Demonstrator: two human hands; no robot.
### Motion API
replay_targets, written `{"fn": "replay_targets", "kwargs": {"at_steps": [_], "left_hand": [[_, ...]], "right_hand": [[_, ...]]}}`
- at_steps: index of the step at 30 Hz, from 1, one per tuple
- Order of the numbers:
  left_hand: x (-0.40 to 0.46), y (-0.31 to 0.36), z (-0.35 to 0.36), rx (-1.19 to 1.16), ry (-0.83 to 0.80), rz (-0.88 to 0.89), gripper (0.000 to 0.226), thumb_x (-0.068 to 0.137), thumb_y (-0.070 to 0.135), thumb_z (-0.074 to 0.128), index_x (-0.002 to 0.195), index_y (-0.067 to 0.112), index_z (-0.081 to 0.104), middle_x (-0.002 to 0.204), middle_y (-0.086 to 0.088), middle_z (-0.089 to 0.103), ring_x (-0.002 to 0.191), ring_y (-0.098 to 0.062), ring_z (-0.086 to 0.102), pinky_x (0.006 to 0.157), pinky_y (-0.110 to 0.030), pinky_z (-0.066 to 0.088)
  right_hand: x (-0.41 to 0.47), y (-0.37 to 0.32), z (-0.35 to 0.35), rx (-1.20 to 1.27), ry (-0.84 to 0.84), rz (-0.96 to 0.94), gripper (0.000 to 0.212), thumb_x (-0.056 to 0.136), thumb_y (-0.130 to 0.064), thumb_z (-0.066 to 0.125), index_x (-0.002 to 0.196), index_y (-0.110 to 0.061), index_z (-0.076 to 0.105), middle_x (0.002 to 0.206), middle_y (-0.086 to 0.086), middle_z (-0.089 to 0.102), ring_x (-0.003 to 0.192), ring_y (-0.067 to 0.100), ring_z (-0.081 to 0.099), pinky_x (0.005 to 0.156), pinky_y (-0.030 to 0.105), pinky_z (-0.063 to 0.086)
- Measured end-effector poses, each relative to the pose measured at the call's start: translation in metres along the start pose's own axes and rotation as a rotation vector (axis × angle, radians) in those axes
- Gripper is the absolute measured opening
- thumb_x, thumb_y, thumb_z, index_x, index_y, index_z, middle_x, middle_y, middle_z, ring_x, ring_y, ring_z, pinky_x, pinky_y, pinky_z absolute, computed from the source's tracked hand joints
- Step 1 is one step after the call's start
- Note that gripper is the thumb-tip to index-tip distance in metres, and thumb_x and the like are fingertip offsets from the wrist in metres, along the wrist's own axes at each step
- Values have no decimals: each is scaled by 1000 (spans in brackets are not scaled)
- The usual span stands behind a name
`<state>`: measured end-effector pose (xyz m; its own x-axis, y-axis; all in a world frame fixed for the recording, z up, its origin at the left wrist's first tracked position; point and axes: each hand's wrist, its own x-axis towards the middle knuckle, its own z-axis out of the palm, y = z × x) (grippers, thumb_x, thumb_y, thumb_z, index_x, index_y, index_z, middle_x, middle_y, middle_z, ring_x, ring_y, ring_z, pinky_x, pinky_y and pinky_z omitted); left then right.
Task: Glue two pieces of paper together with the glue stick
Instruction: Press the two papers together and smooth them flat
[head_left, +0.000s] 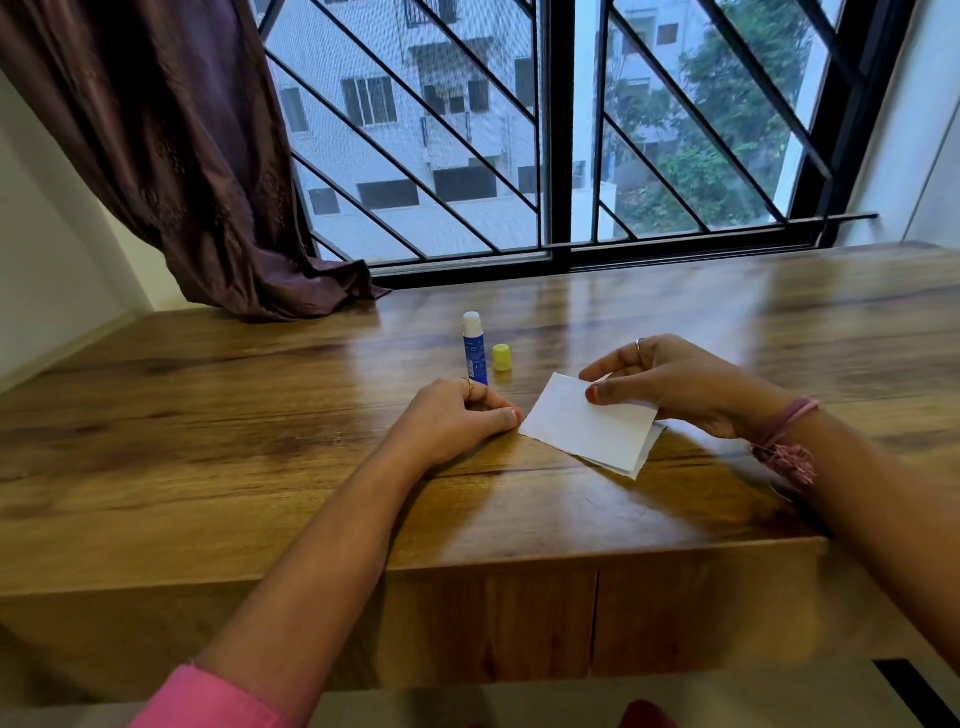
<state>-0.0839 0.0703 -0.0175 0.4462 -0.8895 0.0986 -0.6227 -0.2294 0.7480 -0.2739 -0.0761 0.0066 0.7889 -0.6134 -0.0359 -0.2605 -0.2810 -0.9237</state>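
Note:
A blue glue stick (475, 347) stands upright and uncapped on the wooden table (260, 415), its white tip showing. Its yellow cap (502, 357) stands just to its right. Two white paper pieces (592, 426) lie stacked, the upper one slightly offset over the lower one. My right hand (675, 384) pinches the upper paper's far edge between thumb and fingers. My left hand (457, 421) rests on the table left of the papers, fingers curled, empty, in front of the glue stick's base.
A dark curtain (171, 156) hangs at the back left and drapes onto the table. A barred window (550, 130) runs along the table's far edge. The table's front edge (467, 566) lies close to me.

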Motion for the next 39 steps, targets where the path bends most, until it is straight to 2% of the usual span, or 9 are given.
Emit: {"fn": "replay_targets", "kwargs": {"at_steps": [4, 7, 9, 15, 19, 26, 31, 35, 39], "left_hand": [[0, -1, 2, 10, 21, 11, 19, 75, 47, 73, 80, 28, 71, 72, 12, 63, 68, -1, 55, 58, -20, 39], [0, -1, 3, 1, 38, 22, 22, 72, 48, 76, 79, 28, 71, 65, 14, 63, 57, 8, 54, 52, -12, 38], [0, -2, 4, 6, 40, 22, 21, 71, 46, 77, 79, 27, 71, 65, 14, 64, 55, 12, 53, 52, -13, 38], [-1, 0, 5, 16, 32, 18, 21, 72, 43, 78, 82, 26, 71, 68, 11, 63, 62, -1, 54, 56, -17, 38], [-1, 1, 6, 9, 41, 16, 19, 72, 42, 78, 82, 26, 71, 67, 11, 61, 63, -2, 53, 55, -18, 38], [0, 0, 7, 3, 35, 13, 20, 72, 41, 78, 83, 26, 71, 69, 10, 62, 66, -5, 55, 59, -23, 40], [0, 0, 7, 6, 38, 14, 20, 72, 42, 77, 82, 26, 71, 68, 10, 62, 65, -4, 54, 58, -22, 39], [0, 0, 7, 12, 37, 10, 20, 72, 43, 77, 82, 27, 70, 68, 10, 62, 65, -4, 54, 59, -22, 38], [1, -1, 7, 0, 35, 2, 18, 72, 41, 78, 80, 27, 70, 68, 12, 63, 64, -2, 54, 61, -23, 41]], "right_hand": [[0, 0, 0, -11, 0, 1, 23, 82, -7, 68, 106, -8, 66, 98, 16, 71, 90, 30, 69, 73, 36, 57], [0, 1, 0, -15, 7, -1, 23, 82, -8, 69, 105, -8, 67, 98, 16, 72, 86, 27, 69, 72, 35, 57], [1, 1, 0, -25, 13, -2, 23, 82, -9, 69, 105, -9, 68, 97, 15, 72, 84, 25, 69, 71, 34, 57], [3, 2, 0, -39, 19, 0, 24, 81, -9, 70, 105, -8, 68, 97, 15, 72, 85, 26, 70, 77, 40, 56], [3, 3, 1, -48, 21, 1, 24, 82, -11, 70, 106, -9, 68, 98, 15, 72, 86, 26, 69, 74, 37, 58], [2, 2, -5, -71, 11, -19, 30, 78, -19, 74, 106, -12, 68, 98, 13, 73, 88, 25, 70, 81, 42, 56], [2, 2, -8, -88, 13, -21, 32, 77, -18, 75, 107, -11, 67, 95, 10, 74, 85, 20, 71, 71, 32, 57], [1, 2, -10, -93, 40, -21, 29, 77, -18, 76, 104, -11, 67, 90, 9, 74, 79, 17, 71, 56, 25, 56], [1, 2, -12, -110, 69, -30, 26, 75, -18, 77, 99, -12, 69, 82, 6, 75, 71, 14, 72, 52, 22, 54]]}}
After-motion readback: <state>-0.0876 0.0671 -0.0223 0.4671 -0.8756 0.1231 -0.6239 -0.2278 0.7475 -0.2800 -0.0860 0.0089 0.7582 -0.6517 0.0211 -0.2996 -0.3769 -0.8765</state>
